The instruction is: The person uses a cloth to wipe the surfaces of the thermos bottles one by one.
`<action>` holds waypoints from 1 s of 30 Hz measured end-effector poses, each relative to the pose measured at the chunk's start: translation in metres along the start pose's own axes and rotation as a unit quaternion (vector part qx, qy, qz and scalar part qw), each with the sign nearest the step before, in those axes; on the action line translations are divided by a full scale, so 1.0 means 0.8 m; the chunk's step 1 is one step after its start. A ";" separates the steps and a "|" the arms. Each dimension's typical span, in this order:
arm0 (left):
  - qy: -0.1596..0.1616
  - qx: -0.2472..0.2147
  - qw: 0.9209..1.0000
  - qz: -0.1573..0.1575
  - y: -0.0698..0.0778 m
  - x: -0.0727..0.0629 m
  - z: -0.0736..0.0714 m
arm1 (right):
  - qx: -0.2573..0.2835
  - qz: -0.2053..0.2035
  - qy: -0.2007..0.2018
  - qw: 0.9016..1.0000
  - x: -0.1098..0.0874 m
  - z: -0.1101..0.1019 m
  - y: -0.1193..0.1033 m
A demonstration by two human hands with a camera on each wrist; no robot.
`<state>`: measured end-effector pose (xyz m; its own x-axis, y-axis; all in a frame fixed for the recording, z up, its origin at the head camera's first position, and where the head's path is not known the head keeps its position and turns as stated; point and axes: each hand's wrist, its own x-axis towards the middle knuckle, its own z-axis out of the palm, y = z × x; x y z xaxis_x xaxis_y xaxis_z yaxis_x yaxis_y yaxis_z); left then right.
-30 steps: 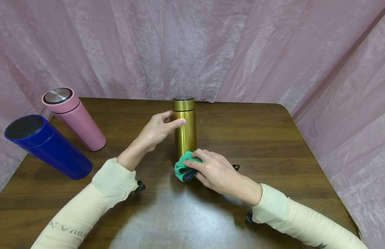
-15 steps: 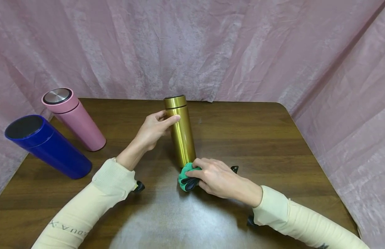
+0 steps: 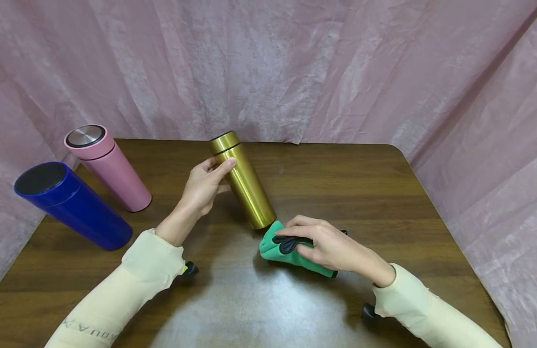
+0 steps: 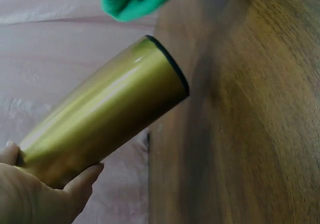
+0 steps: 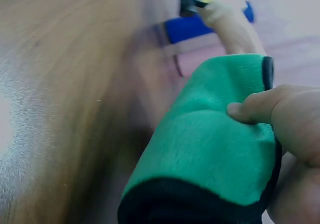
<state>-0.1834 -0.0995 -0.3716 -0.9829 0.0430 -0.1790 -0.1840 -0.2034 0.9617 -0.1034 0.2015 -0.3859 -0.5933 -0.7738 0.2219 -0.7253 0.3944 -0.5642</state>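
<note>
A gold thermos bottle (image 3: 248,188) leans with its lid end to the upper left. My left hand (image 3: 203,186) grips it just below the lid, thumb across the front. In the left wrist view the bottle's dark-rimmed base (image 4: 172,66) stands off the table. My right hand (image 3: 329,241) pinches a folded green cloth (image 3: 296,256) with black edging, close by the bottle's base. In the right wrist view the thumb presses on the green cloth (image 5: 200,129), and the other fingers are mostly hidden.
At the left stand a pink thermos (image 3: 116,174) with a steel-topped lid and a blue thermos (image 3: 77,208) with a black top. The wooden table (image 3: 360,188) meets a pink curtain (image 3: 268,67) behind and at both sides.
The gold thermos has gone from upright to tilted, its top moving left and its base rising. My right hand has drawn the cloth rightward from the base, and more of the cloth shows.
</note>
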 end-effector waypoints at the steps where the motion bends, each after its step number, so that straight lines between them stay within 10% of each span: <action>1: 0.003 -0.011 1.000 0.000 0.002 -0.001 -0.002 | 0.013 0.006 0.019 1.000 -0.004 -0.004 0.001; 6: 0.011 -0.069 0.997 -0.010 0.009 -0.008 -0.012 | 0.084 0.070 0.155 0.982 -0.021 -0.015 0.007; 18: 0.035 -0.220 0.974 -0.031 0.009 -0.018 -0.006 | 0.278 0.191 0.380 0.861 -0.016 0.017 -0.003; 25: 0.039 -0.290 0.955 -0.048 0.009 -0.027 -0.001 | 0.272 0.115 0.448 0.844 -0.007 0.053 -0.016; 30: 0.042 -0.323 0.944 -0.059 0.011 -0.029 0.001 | 0.240 0.034 0.452 0.859 0.003 0.067 -0.021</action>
<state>-0.1623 -0.1010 -0.3591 -0.9474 0.0295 -0.3186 -0.2293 -0.7571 0.6117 -0.0740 0.1665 -0.4184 -0.8148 0.0287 0.5791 -0.5792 0.0058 -0.8152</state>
